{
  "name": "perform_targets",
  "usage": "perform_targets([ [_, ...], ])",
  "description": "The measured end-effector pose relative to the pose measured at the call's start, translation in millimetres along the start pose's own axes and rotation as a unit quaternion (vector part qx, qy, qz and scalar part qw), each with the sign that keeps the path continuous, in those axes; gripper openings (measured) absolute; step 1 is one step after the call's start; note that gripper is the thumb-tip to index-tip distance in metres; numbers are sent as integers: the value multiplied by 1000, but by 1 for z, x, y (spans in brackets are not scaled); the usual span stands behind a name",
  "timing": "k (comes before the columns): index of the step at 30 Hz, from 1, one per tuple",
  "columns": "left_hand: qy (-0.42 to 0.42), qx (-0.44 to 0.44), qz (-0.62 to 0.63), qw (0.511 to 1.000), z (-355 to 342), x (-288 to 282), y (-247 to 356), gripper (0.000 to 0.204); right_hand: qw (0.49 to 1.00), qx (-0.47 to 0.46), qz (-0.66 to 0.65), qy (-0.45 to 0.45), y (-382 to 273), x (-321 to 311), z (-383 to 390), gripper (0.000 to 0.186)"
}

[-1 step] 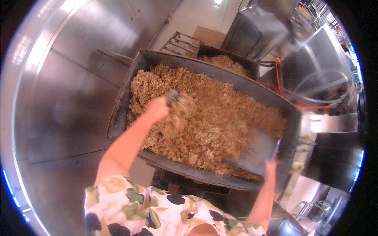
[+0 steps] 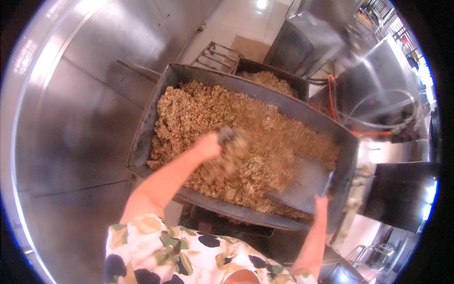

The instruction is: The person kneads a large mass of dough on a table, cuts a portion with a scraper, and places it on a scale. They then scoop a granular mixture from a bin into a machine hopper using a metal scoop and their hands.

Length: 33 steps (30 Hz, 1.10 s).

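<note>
A deep grey metal trough (image 2: 351,163) lies in front of me, heaped with a crumbly brown mixture (image 2: 194,109) with reddish bits. My left hand (image 2: 208,147) is closed over the middle of the heap on a dark tool (image 2: 226,135). Motion smears the tool and the clump of mixture beside it, so its exact kind does not show. At the trough's right end, my right hand (image 2: 321,203) grips the edge of a flat grey metal pan (image 2: 305,184). The pan rests tilted in the mixture, its far side against the brown crumbs.
Behind the trough stands a second dark bin (image 2: 302,90) with more brown mixture, beside a metal rack (image 2: 215,54). A large steel surface (image 2: 85,142) fills the left. Steel equipment (image 2: 385,94) and an orange hose (image 2: 332,97) stand at the right.
My left hand has swept right and toward me across the heap with the dark tool. My right hand and the pan have barely shifted.
</note>
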<state>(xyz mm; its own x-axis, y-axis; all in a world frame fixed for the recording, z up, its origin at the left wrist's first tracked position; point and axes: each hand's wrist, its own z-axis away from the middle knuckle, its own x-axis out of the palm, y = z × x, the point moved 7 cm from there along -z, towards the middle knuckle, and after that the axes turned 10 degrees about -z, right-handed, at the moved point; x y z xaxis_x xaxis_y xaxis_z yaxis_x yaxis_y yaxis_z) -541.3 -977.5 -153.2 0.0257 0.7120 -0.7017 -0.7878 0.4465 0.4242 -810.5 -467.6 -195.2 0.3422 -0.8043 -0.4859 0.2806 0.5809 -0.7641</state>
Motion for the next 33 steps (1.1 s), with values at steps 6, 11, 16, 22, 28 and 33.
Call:
perform_targets([
  [6,16,107,-63,992,25,-27,44,26,1000,-17,4,13,3,-2,7,34],
  [11,303,71,-229,922,-16,-202,-5,19,1000,22,8,8,13,-4,4,39],
  [16,203,42,-386,899,-105,-210,-79,28,998,36,41,25,22,-8,-5,38],
  [22,116,9,-348,930,-134,-193,-82,30,999,19,20,32,24,-13,-1,38],
  [28,155,3,-400,903,-47,-169,-27,16,999,52,-15,6,18,-4,1,33],
  [33,193,183,-365,892,42,-125,17,8,999,39,-24,-12,24,-2,-8,37],
])
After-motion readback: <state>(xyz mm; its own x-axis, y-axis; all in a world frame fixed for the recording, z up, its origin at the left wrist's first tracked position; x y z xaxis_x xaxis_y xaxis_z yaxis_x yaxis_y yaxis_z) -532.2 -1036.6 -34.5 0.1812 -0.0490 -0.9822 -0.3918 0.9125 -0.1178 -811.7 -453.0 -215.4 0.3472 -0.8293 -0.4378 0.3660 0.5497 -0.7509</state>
